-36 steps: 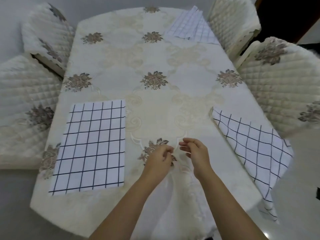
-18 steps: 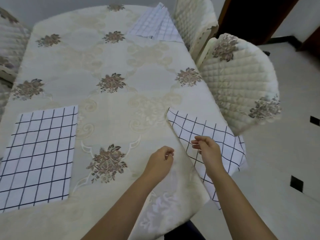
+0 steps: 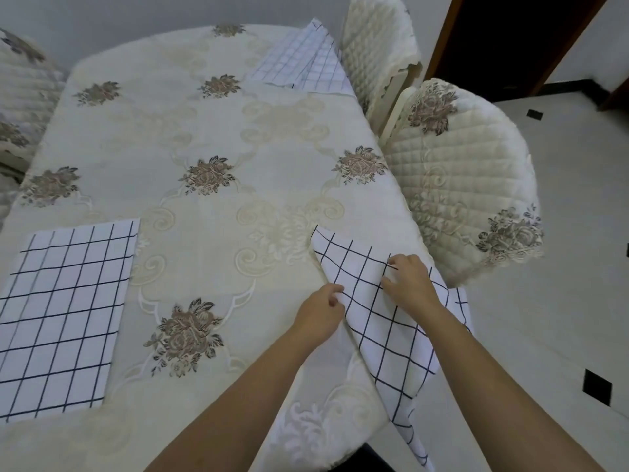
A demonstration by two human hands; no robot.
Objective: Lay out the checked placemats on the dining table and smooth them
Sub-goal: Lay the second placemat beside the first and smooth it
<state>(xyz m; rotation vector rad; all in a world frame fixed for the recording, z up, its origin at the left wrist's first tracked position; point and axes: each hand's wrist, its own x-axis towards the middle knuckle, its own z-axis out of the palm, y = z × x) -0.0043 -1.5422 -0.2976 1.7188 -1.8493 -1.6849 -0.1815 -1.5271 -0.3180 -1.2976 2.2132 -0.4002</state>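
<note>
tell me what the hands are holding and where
The skewed placemat: the left hand pinches its left edge, and the right hand pinches the cloth nearer its middle.

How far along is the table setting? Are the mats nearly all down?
Roughly a third. Done: the left placemat lies flat and square on the table. In hand: the left hand and right hand grip the near right placemat, which sits askew and hangs off the edge. Left: straightening it, then the far placemat, which looks rumpled.
</note>
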